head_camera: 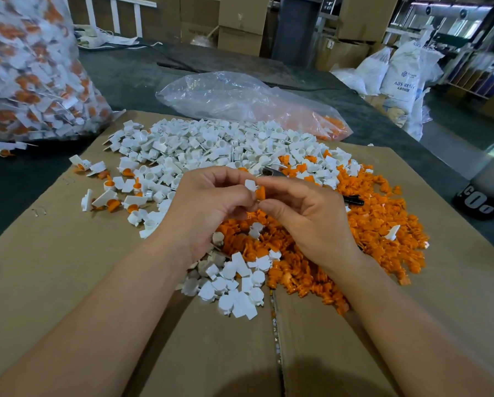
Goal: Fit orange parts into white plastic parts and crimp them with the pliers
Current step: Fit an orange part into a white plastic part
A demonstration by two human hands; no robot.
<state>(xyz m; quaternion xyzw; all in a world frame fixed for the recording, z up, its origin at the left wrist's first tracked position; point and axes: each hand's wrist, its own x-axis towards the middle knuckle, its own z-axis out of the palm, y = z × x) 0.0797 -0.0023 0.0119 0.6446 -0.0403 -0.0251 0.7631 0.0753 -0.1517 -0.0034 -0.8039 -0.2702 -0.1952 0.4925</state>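
The left hand [208, 202] pinches a small white part [251, 185] with curled fingers. The right hand [303, 216] pinches an orange part [260, 192] and holds it right against the white one. Both parts sit up between the fingertips, above the piles.

To do this well, I think the orange part must line up straight with the hole in the white part. Then it needs a firm, even push, so it does not go in crooked. The parts are tiny and smooth, so they could slip out and get lost in the heaps.

Under the wrists lies a little bunch of white pieces [234, 285] on a cardboard sheet [68, 253]. Under and beside the right hand is a big orange pile [383, 224]. The pliers [353, 200] lie just past the right hand, half hidden by it and by loose parts. The right hand must dig them out to crimp.

Out past the left hand are some joined pieces [108, 196]. Past both hands is a big white pile [211, 144]. Farther off, a clear bag [240, 96] with a few orange bits lies on the dark tabletop [125, 75]. Far past the left hand stands a full bag [30, 70] of orange and white pieces. Brown boxes [241, 21] stand at the back.
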